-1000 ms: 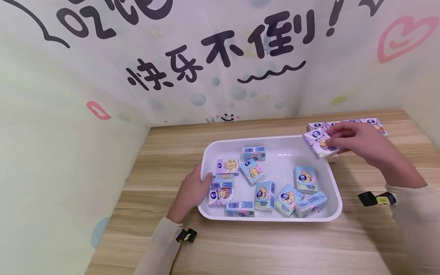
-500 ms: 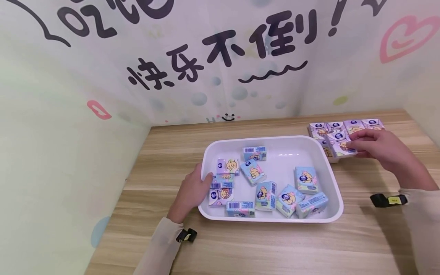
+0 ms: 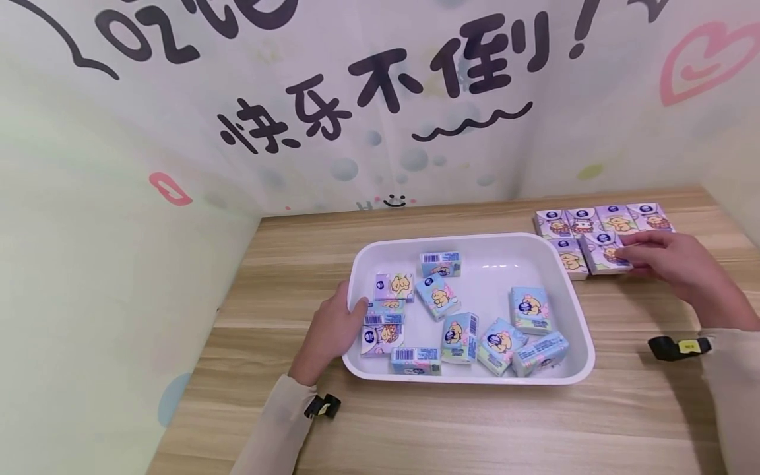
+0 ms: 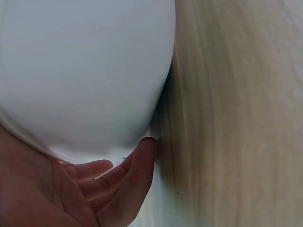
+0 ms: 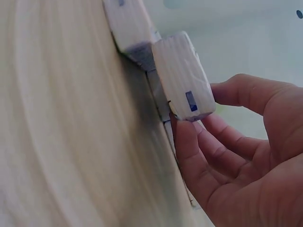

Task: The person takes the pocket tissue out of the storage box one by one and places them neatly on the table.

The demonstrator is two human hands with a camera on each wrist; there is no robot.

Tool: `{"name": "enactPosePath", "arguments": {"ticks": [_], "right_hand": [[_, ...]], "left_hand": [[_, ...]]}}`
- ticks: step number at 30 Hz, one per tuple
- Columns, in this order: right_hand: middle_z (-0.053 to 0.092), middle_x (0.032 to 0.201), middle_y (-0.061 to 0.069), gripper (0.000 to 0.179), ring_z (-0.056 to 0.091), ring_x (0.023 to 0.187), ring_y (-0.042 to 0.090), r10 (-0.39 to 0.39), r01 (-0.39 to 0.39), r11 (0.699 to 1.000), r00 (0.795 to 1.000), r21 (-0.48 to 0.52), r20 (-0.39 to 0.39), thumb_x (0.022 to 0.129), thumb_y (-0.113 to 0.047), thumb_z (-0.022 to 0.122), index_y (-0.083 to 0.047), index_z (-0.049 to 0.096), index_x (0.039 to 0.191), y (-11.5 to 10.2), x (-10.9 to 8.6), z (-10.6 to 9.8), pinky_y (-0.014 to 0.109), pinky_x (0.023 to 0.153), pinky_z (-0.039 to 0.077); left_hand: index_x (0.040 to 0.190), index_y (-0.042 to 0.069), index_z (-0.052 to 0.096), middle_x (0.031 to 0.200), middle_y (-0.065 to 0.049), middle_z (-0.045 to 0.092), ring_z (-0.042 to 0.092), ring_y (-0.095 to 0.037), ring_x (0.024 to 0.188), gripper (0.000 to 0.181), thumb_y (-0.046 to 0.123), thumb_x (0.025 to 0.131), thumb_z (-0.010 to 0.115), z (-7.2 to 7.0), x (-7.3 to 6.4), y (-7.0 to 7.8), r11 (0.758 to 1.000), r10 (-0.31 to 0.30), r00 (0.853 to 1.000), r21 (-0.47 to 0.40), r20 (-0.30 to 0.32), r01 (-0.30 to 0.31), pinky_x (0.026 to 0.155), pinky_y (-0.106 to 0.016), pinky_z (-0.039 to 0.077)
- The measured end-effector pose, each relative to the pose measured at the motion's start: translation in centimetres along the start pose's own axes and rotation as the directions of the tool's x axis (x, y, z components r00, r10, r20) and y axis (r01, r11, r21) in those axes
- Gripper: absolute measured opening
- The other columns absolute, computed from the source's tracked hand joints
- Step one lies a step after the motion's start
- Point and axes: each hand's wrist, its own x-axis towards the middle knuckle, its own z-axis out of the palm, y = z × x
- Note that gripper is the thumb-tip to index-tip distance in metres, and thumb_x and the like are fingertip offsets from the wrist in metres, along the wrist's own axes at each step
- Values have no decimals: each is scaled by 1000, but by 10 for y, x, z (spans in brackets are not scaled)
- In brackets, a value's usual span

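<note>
My right hand [image 3: 677, 267] pinches a small purple tissue pack [image 3: 605, 253] by its right end. In the right wrist view, thumb and fingers hold opposite sides of that pack [image 5: 182, 75], which sits slightly off the table beside another pack [image 5: 132, 28]. My left hand [image 3: 334, 328] grips the left side of a white plastic tray [image 3: 469, 379], thumb over the rim. The left wrist view has its fingers [image 4: 137, 175] curled along the tray's outer wall [image 4: 90, 71]. Blue and purple tissue packs, such as a blue one [image 3: 438, 297], lie scattered inside the tray.
A row of purple packs [image 3: 584, 224] lies at the back right of the wooden table [image 3: 451, 429]. One more purple pack [image 3: 571, 258] sits before its left end, close to the tray. A printed curtain [image 3: 332, 171] stands behind the table.
My right hand has carried the purple pack rightward from above the tray's right rim and lowered it beside the front pack. My left hand stays on the tray.
</note>
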Motion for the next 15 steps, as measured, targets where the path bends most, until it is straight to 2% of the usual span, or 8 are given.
{"name": "enactPosePath", "arguments": {"ticks": [5,8,11,15], "right_hand": [[62,97,-17,60,62,82,2,-2,3,1000,1000,-30,12,113,-32,64,15,51,147,7,3,2,21,72,60],[64,97,-16,62,63,82,2,-7,7,999,1000,-42,8,113,-33,64,16,50,149,6,4,5,21,71,61],[66,98,-12,63,63,82,4,-9,8,998,1000,-65,-9,112,-35,66,15,52,146,5,5,7,22,70,61],[71,100,0,64,62,81,10,-16,10,991,999,-135,-45,109,-39,71,14,58,142,2,5,8,23,66,59]], "left_hand": [[169,8,35,115,-21,71,75,-22,71,63,34,115,53,1,0,0,1000,-8,1000,-6,3,8,49,-33,63],[169,7,35,115,-21,71,75,-22,71,63,34,115,53,1,0,0,1000,-11,1000,-7,4,11,49,-33,63],[169,7,35,114,-21,71,74,-22,70,63,34,115,53,0,0,1,1000,-11,1000,-7,5,11,49,-33,63],[169,7,35,114,-21,71,74,-22,70,63,34,115,53,0,0,2,1000,-12,1000,-7,4,12,48,-33,63]]}}
